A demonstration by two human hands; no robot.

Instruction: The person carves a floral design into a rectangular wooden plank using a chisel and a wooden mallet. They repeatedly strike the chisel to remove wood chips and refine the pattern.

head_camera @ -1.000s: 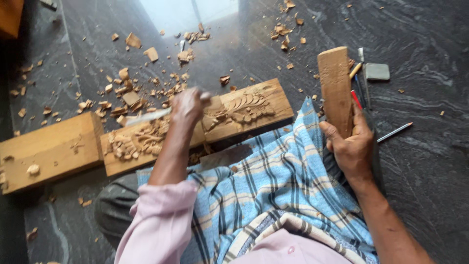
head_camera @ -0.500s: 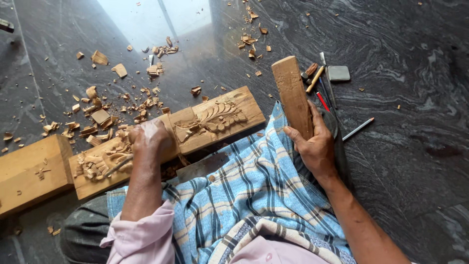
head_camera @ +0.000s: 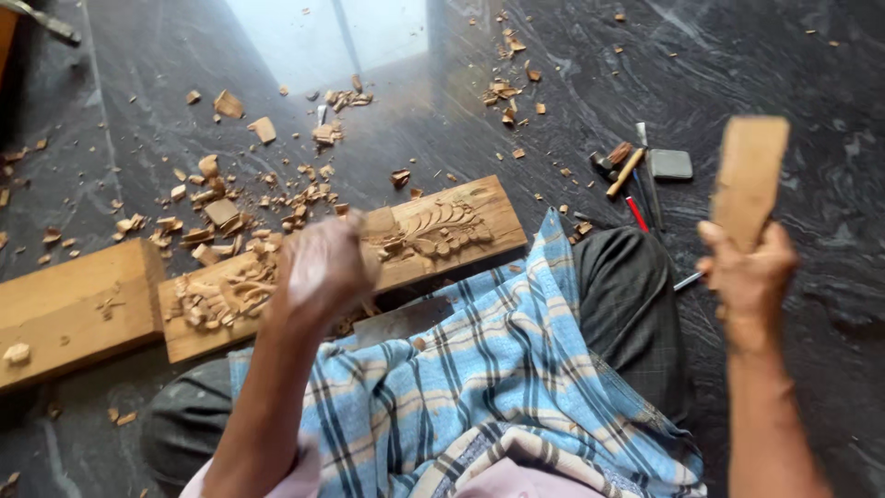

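Note:
A long wooden plank (head_camera: 442, 226) with leaf carving lies on the dark stone floor in front of my lap. My left hand (head_camera: 318, 267) is blurred and closed over the plank's middle; a short brown chisel handle (head_camera: 376, 223) sticks out of the fist toward the carved leaves. The blade is hidden. My right hand (head_camera: 747, 267) is raised at the right, clear of the floor. It grips the lower end of a flat wooden mallet (head_camera: 751, 171), which stands upright above it.
A plain wooden block (head_camera: 74, 304) butts against the plank's left end. Wood chips (head_camera: 230, 212) litter the floor behind it. Several hand tools (head_camera: 636, 175) and a grey stone (head_camera: 670, 164) lie at the right. A blue checked cloth (head_camera: 479, 369) covers my lap.
My right hand has swung the mallet up and out to the right, away from the tools. My left hand has shifted along the plank, first toward its left end, now to its middle.

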